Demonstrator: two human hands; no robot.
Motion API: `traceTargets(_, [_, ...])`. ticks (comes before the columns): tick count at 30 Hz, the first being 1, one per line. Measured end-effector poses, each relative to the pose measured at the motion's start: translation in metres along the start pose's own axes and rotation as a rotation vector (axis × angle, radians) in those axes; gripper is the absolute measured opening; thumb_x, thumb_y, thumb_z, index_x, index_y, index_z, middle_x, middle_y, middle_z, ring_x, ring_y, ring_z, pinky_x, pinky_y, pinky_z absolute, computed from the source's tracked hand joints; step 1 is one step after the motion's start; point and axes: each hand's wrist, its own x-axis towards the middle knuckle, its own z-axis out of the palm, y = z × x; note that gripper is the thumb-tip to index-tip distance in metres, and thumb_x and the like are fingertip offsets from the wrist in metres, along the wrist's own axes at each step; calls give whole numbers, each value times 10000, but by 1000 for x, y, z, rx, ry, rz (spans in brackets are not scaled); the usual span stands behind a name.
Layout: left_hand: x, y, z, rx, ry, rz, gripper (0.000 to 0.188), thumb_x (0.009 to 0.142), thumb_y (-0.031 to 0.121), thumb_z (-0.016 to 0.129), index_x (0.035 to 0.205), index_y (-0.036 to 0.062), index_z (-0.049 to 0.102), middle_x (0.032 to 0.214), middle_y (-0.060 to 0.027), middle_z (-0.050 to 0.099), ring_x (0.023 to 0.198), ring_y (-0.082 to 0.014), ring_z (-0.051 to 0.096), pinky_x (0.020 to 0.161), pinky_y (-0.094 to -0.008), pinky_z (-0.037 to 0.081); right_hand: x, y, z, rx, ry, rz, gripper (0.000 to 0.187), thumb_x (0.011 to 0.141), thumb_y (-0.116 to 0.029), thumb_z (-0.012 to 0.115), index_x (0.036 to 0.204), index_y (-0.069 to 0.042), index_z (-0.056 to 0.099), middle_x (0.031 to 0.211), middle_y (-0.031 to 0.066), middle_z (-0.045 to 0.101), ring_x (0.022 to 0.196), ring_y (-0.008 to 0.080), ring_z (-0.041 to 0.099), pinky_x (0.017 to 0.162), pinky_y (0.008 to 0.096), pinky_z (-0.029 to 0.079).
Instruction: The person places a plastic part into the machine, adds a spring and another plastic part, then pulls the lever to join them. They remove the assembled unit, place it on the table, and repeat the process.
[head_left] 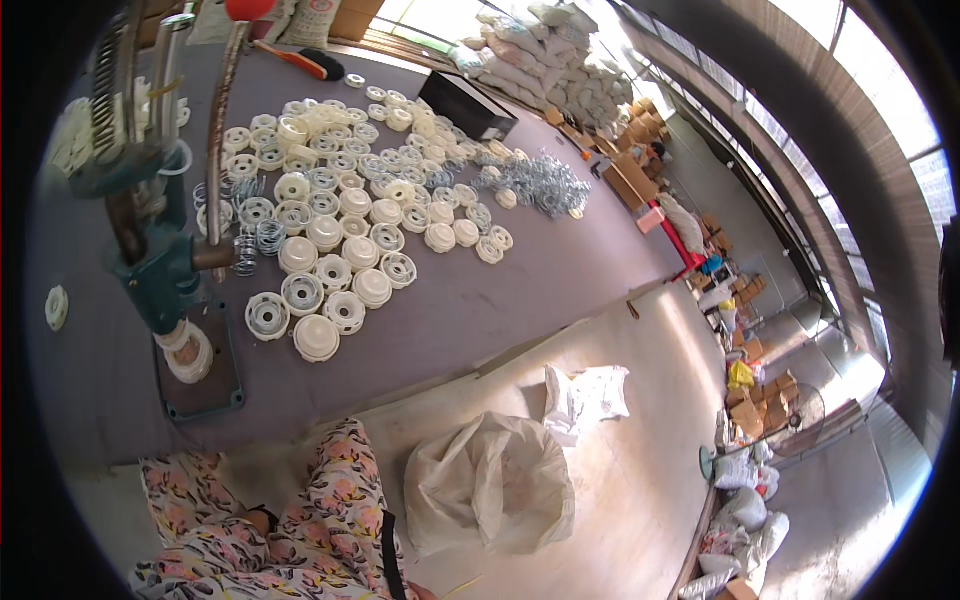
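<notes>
My left hand is out of the picture. At the lower edge, beside my patterned clothing (330,500), a small sliver of what may be my right hand (424,592) shows; its fingers are hidden. In front of me on the left stands a green hand press (160,285) with a long metal lever (222,130) topped by a red ball (248,8). A white round plastic part (188,355) sits at the foot of the press, over its base plate (205,405). Many white plastic rings and caps (325,232) spread across the grey table, next to loose coil springs (270,237).
A heap of metal springs (550,185) lies at the far right of the table, near a black box (465,105). An orange-and-black brush (312,62) rests at the back. An open white sack (490,490) stands on the floor to the right, beside another white bag (582,398).
</notes>
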Motion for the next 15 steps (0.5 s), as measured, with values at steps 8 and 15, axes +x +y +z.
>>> traceTargets(8, [57,-41,-116,80,39,134,354,850,230,447,1122,47,582,1077,-182,610,930,-346,586,804,-432,446,47,-16,5,25,23,-124,464,883,-428,427,1152,-66,540,1080,99,589,936,225,566,758,371,469])
traceTargets(15, [112,-57,-255,87,98,216,357,855,239,446,1126,47,578,1066,-180,613,925,-344,587,797,-433,444,81,-61,-45,-34,13,-225,443,895,-407,400,1130,-60,545,1043,109,599,901,239,583,721,372,486])
